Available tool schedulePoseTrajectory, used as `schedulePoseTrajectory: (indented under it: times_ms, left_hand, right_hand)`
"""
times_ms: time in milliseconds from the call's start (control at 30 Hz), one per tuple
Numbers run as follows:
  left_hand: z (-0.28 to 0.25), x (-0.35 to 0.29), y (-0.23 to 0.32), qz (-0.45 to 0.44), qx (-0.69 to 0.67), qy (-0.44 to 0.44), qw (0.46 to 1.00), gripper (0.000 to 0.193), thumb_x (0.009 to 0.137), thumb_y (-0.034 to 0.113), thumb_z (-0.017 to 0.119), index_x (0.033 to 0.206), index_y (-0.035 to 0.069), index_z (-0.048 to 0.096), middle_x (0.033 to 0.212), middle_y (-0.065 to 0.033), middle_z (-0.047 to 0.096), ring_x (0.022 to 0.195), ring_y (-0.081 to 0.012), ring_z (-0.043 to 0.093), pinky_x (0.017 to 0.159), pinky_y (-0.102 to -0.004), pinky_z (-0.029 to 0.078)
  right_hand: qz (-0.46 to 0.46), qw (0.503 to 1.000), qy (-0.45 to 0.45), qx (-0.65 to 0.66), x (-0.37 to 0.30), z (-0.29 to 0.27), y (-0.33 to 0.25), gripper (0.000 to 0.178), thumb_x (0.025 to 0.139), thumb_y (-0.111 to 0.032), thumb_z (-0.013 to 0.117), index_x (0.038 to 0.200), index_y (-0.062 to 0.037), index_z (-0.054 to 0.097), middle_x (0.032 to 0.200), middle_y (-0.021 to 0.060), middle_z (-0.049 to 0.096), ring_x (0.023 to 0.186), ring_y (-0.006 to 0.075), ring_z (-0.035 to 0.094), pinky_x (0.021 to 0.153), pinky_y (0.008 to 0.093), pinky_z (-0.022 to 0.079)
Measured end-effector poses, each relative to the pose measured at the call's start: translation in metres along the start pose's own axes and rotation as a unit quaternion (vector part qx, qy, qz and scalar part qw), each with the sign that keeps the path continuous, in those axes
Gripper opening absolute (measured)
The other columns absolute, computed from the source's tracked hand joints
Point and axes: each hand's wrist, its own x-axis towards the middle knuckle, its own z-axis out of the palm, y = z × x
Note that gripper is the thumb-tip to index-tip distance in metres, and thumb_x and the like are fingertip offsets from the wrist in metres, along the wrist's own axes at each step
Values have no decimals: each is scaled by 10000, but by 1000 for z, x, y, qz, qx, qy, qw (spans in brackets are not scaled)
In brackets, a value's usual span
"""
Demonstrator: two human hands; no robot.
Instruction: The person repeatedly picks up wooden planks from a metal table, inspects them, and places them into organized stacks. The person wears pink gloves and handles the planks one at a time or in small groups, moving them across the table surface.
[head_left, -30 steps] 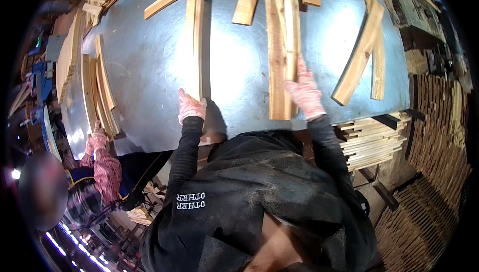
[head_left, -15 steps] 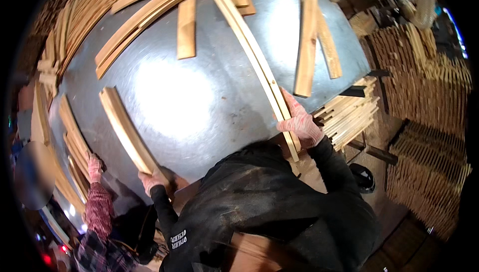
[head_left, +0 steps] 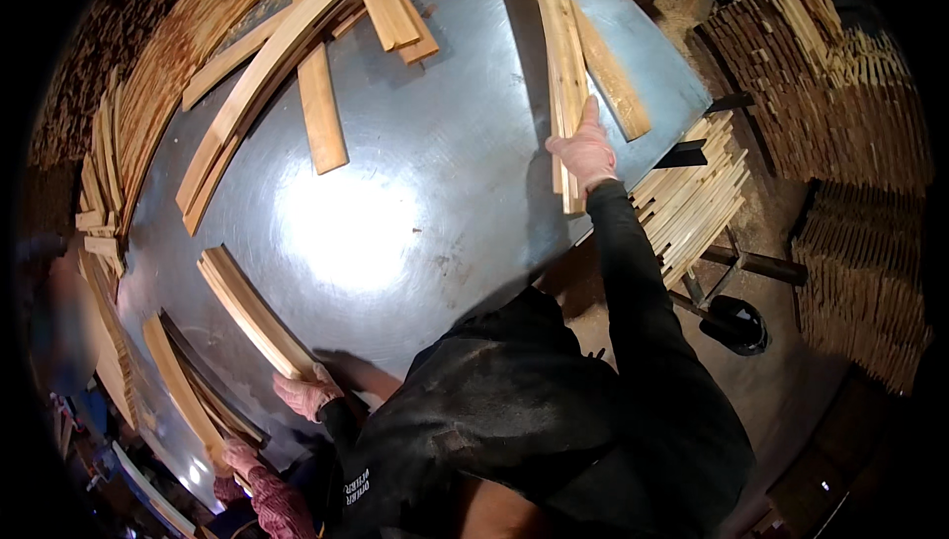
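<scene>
My gloved left hand (head_left: 308,393) is wrapped round the near end of a short stack of wooden strips (head_left: 252,310), lying on the metal tabletop (head_left: 435,193). Over at the right side, my gloved right hand (head_left: 585,153) grips the near end of long wooden strips (head_left: 561,64), its index finger stretched along them. These strips slant away from me, beside a flat board (head_left: 615,79) that is partly covered by them. How many strips the right hand encloses I cannot tell.
To the left, a co-worker's gloved hand (head_left: 240,455) holds a wooden board (head_left: 183,386). Long boards (head_left: 252,89) and short pieces (head_left: 323,114) lie at the far side. Strips are piled below the table's right edge (head_left: 692,203); stacked wood (head_left: 860,272) stands farther right.
My right hand has carried its long strips away from my body, to beside the flat boards. My left hand keeps its hold. The co-worker's hand and board have come nearer; the view has shifted.
</scene>
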Motion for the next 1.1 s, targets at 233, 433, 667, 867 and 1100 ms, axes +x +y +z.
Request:
schedulePoseTrajectory:
  times_ms: [233, 433, 667, 867, 1100]
  left_hand:
    - [78, -58, 234, -60, -596, -677, 427, 614, 950, 225, 593, 1465, 61, 301, 1268, -114, 572, 1055, -230, 605, 852, -363, 524]
    - [104, -63, 268, -69, -451, -774, 438, 767, 809, 602, 678, 1286, 22, 522, 1068, -102, 661, 930, -233, 661, 840, -391, 550]
    - [12, -11, 227, 227, -139, -572, 776, 773, 704, 516, 722, 1228, -27, 553, 1005, -178, 663, 920, -258, 644, 826, -347, 508]
    - [7, -35, 133, 132, -305, -408, 850, 809, 705, 478, 754, 1280, -21, 484, 1060, -178, 656, 953, -265, 646, 852, -350, 512]
    - [7, -42, 133, -62, -495, -339, 797, 848, 756, 433, 750, 1347, -47, 377, 1129, -220, 623, 977, -289, 638, 875, -391, 504]
  right_hand:
    - [-19, 764, -406, 501, -70, 56, 74, 609, 892, -442, 635, 1238, 53, 562, 1151, 148, 652, 1040, 221, 633, 943, 320, 485]
    - [-293, 935, 145, -135, -2, 34, 14, 637, 829, -530, 593, 1180, 0, 608, 1246, 236, 575, 1164, 365, 535, 987, 413, 434]
    - [-186, 965, 103, -154, 121, -29, 83, 659, 808, -443, 684, 1204, 51, 501, 1023, 241, 639, 886, 408, 615, 830, 440, 495]
    - [-157, 905, -208, 337, -85, 37, 38, 672, 948, -293, 615, 1464, -35, 269, 986, 23, 495, 839, 117, 536, 725, 287, 501]
    - [-338, 822, -451, -83, -201, 206, -29, 861, 885, -518, 572, 1491, -36, 196, 1306, 283, 496, 1115, 413, 576, 869, 481, 498]
